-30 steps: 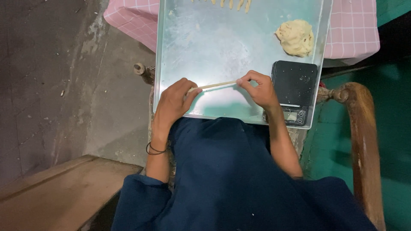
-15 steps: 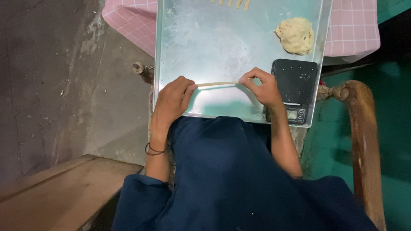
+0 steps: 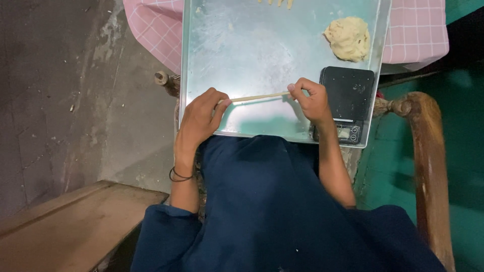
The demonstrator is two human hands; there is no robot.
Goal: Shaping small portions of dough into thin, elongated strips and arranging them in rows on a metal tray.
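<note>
A thin pale rope of dough (image 3: 257, 97) is stretched above the near part of a metal tray (image 3: 242, 45). My left hand (image 3: 201, 118) pinches its left end and my right hand (image 3: 310, 100) pinches its right end. The strip runs nearly level between them, slightly higher on the right. A lump of pale dough (image 3: 348, 38) rests on the tray's far right. Several short dough pieces (image 3: 276, 2) lie at the tray's far edge, mostly cut off by the frame.
A black digital scale (image 3: 347, 98) sits on the tray's near right corner, just beside my right hand. A pink checked cloth (image 3: 413, 30) lies under the tray. A wooden chair arm (image 3: 428, 161) curves at right; a wooden bench (image 3: 65, 226) is at lower left.
Both hands have drawn a little farther apart and lifted slightly, so the dough rope is now longer and thinner than a second ago.
</note>
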